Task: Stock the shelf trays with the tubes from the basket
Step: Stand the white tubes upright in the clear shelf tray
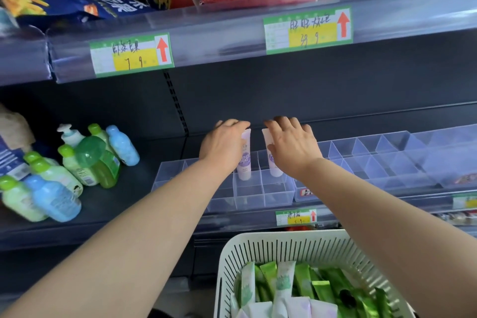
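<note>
My left hand (223, 142) grips the top of a white tube with a purple label (244, 162), which stands upright in a compartment of the clear divided tray (247, 196). My right hand (291, 144) grips a second white and purple tube (274, 165), upright in the neighbouring compartment to the right. Below, at the bottom edge, the white slotted basket (258, 245) holds several green and white tubes (304, 289).
More clear divided trays (387, 160) run to the right along the shelf. Green and blue bottles (85, 162) lie and stand at the left of the same shelf. An upper shelf rail with price tags (131, 55) overhangs the hands, with snack bags and boxes above.
</note>
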Tool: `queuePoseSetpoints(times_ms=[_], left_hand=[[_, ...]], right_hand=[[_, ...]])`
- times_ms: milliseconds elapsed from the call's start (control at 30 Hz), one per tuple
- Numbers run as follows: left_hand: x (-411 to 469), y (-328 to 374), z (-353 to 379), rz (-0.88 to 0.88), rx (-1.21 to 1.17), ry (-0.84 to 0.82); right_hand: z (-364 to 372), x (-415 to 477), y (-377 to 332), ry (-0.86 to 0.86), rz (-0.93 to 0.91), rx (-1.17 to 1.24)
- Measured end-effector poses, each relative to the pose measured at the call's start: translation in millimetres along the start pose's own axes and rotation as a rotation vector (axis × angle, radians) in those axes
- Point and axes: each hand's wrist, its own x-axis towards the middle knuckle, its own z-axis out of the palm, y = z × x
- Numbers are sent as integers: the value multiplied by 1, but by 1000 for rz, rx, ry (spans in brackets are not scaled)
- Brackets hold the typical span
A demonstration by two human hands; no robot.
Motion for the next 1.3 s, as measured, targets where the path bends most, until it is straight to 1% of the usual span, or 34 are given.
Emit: queuePoseSetpoints(times_ms=[233,433,567,700,833,967,1033,1167,1233,1300], left_hand=[[-25,8,-17,45,-42,55],[-71,22,-22,93,-94,119],[-107,31,-4,107,-125,88],[-138,35,25,100,-131,-32],[-163,40,57,98,-108,-206],[-182,39,92,9,-86,-417],[-187,38,107,-26,-95,-496],[-193,42,128,-44,-89,-577],[-195,43,136,-50,-95,-619],[-198,45,143,-48,-97,-650]], right_hand=[[-17,-29,0,2,16,10],[-25,-85,-3,-8,14,11],[-15,-134,-3,-61,18,36],[5,-181,3,-153,25,43],[33,-216,11,-305,34,59],[61,-241,17,-454,33,70],[74,-251,17,-554,27,62],[96,-266,17,-722,30,47],[103,-270,16,-763,67,82],[106,-273,16,-765,101,118]])
